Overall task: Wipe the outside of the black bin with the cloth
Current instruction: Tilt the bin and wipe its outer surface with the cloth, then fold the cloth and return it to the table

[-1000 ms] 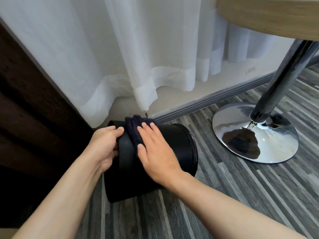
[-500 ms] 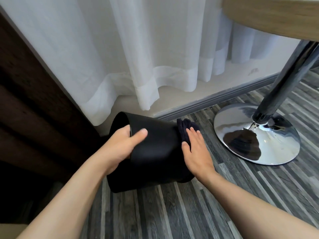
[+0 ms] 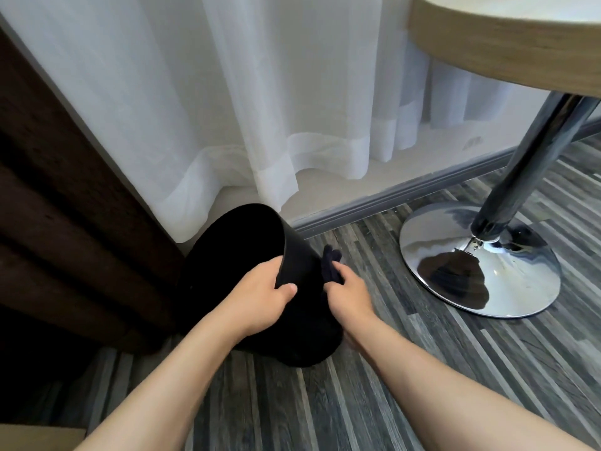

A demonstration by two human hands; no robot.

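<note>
Grey striped plank floor (image 3: 374, 369) under sheer white curtain (image 3: 260, 109). Round black plastic bin (image 3: 302, 336) tipped on floor, rim gripped by closed left hand (image 3: 260, 297). Right hand (image 3: 349, 294) curled around dark navy cloth (image 3: 330, 263), pressed against bin's outer wall.

Black bin (image 3: 302, 320), navy cloth (image 3: 330, 265) (grey-striped floor (image 3: 357, 402)).

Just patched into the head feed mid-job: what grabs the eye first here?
The black bin, tipped with its mouth toward the curtain, sits centre frame on the grey plank floor. The left hand grips its rim; the right hand presses the dark cloth to its right side. The chrome table base gleams at right.
</note>
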